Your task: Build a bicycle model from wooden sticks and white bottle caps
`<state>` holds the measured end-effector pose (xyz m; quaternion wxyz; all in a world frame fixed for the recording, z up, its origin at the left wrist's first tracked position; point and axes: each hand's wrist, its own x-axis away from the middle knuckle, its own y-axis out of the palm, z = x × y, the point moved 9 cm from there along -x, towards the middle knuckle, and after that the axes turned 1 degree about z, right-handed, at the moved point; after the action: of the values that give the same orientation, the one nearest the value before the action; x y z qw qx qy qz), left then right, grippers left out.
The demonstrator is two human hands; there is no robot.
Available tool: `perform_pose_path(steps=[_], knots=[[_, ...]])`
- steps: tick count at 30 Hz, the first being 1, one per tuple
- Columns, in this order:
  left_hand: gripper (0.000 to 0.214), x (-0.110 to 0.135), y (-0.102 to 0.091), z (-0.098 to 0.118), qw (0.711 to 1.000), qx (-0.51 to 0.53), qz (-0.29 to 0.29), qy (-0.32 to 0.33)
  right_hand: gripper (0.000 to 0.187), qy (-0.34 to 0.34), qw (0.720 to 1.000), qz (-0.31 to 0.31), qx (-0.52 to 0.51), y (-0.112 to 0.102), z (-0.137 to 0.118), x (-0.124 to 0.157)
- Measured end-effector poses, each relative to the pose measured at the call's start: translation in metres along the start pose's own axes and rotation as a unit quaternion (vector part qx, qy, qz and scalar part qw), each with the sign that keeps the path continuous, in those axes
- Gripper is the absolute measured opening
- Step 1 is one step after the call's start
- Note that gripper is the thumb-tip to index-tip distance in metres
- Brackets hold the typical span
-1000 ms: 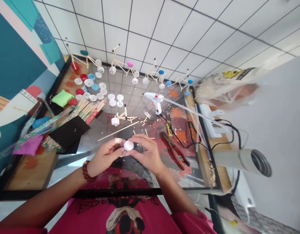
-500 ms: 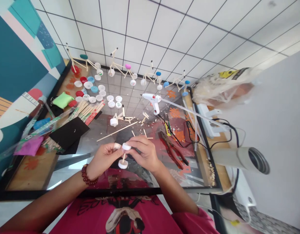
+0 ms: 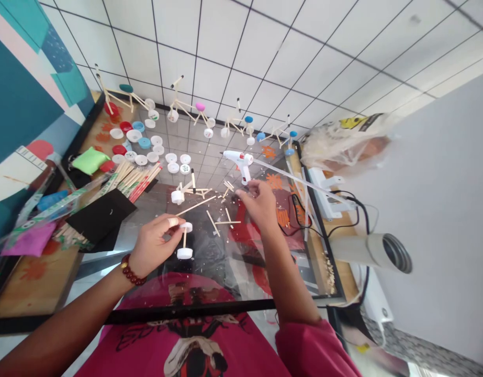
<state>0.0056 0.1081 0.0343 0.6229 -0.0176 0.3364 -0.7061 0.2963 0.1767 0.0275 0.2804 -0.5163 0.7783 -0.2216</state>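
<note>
My left hand [image 3: 157, 241] pinches the upper of two white bottle caps [image 3: 184, 253], which a short wooden stick [image 3: 184, 240] joins like an axle. The lower cap hangs free. My right hand [image 3: 259, 204] is just below the handle of a white hot glue gun [image 3: 241, 162], thumb and fingers apart with nothing between them. The glue gun lies on the glass tabletop with a long glue stick [image 3: 288, 173] coming out of its back. Ahead of my left hand sits a partly built stick frame [image 3: 194, 191] with a white cap at one end.
Several stick-and-cap bicycle-like models [image 3: 178, 102] line the back edge. Loose bottle caps [image 3: 134, 136] lie at the back left, near bundled wooden sticks [image 3: 137, 178] and a black sheet [image 3: 102, 213]. Cut stick pieces [image 3: 225, 222] lie mid-table. A black cable [image 3: 298, 209] runs at the right.
My right hand has let go of the joined caps and moved up and right to the glue gun. My left hand keeps the caps, shifted slightly left. The view has turned a little.
</note>
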Motion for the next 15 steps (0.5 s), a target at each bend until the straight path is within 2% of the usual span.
perform_pose_path(steps=[2, 5, 7, 9, 12, 15], knots=[[0.011, 0.0, 0.002, -0.003, 1.0, -0.018, 0.005, 0.001, 0.054, -0.004, 0.998, 0.043, 0.041, -0.003, 0.015, -0.034], [0.014, -0.001, 0.008, -0.006, 0.999, -0.043, -0.007, -0.01, 0.054, -0.02, 0.999, -0.017, 0.029, 0.025, 0.023, -0.07], [0.016, -0.001, 0.01, -0.008, 0.998, -0.046, -0.019, -0.029, 0.045, -0.028, 0.997, -0.064, 0.029, 0.043, 0.022, -0.081], [0.018, 0.0, 0.01, -0.011, 0.998, -0.033, -0.026, -0.047, 0.038, -0.034, 0.996, -0.074, 0.041, 0.046, 0.018, -0.085], [0.025, 0.002, 0.009, -0.013, 0.997, -0.014, -0.048, -0.056, 0.036, -0.043, 0.998, -0.036, 0.037, 0.023, 0.006, -0.078], [0.033, 0.004, 0.008, -0.012, 0.996, -0.02, -0.082, -0.044, 0.037, -0.052, 0.999, -0.002, -0.003, -0.015, -0.01, -0.045]])
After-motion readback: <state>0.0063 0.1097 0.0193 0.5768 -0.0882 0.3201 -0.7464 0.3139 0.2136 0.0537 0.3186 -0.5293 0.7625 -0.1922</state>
